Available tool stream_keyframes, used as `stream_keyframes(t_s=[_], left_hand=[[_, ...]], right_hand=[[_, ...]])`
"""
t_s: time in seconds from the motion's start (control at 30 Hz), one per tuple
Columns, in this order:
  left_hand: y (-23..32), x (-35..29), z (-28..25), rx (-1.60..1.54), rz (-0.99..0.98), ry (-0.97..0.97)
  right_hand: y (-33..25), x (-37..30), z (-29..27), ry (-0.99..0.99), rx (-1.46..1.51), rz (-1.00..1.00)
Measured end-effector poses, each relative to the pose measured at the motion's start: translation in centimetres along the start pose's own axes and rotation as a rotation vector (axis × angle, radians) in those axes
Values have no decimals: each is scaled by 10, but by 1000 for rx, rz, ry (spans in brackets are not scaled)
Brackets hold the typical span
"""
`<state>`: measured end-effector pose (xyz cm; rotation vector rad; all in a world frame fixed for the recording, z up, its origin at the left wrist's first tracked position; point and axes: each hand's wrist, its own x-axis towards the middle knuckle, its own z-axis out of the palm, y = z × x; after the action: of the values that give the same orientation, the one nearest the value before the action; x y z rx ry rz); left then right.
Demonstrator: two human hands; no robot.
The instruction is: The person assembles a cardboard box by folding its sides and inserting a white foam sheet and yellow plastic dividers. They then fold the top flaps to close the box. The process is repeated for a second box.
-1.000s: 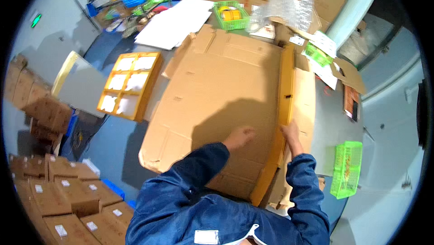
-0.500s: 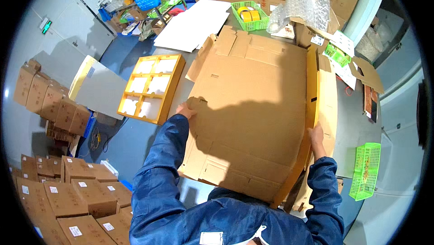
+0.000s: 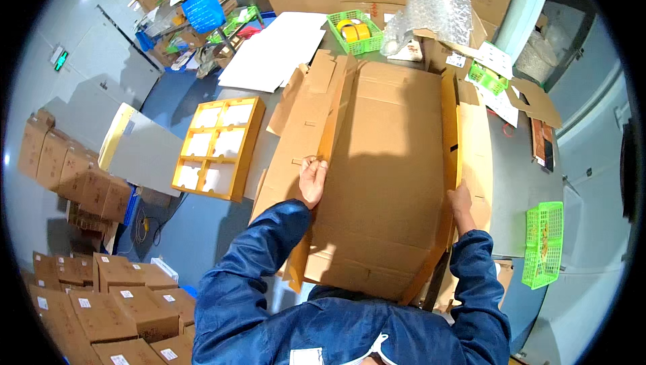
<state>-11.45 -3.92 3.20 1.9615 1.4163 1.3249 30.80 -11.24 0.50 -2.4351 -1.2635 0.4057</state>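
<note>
A large brown cardboard box blank (image 3: 383,183) lies on the grey table in front of me, its left and right sides folded up along creases. My left hand (image 3: 313,182) is closed on the raised left side panel (image 3: 299,143), fingers at its slotted face. On the opposite side my right hand (image 3: 461,202) grips the upright right panel (image 3: 451,122), its fingers partly hidden behind the edge. A yellow tray with six white-lined compartments (image 3: 219,148) stands left of the blank.
White sheets (image 3: 272,48) lie at the back left, beside a green basket (image 3: 355,35) of yellow tape rolls. Bubble wrap (image 3: 437,18) sits at the back right. Another green basket (image 3: 544,244) is at the right edge. Stacked cartons (image 3: 94,297) fill the lower left floor.
The left side of the cardboard blank has been folded up from flat, and my left hand has moved rightward with it. My right hand stays at the right panel.
</note>
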Motion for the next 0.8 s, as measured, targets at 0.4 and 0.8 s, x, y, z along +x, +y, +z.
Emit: stream_keyframes(t_s=[0.4,0.8], left_hand=[[-37,31,26,314,-495,-509],[29,-15,-4,682,-158,-651]], right_hand=[[9,0,4,1,66,-31],[19,-111,-41,74,133,-644]])
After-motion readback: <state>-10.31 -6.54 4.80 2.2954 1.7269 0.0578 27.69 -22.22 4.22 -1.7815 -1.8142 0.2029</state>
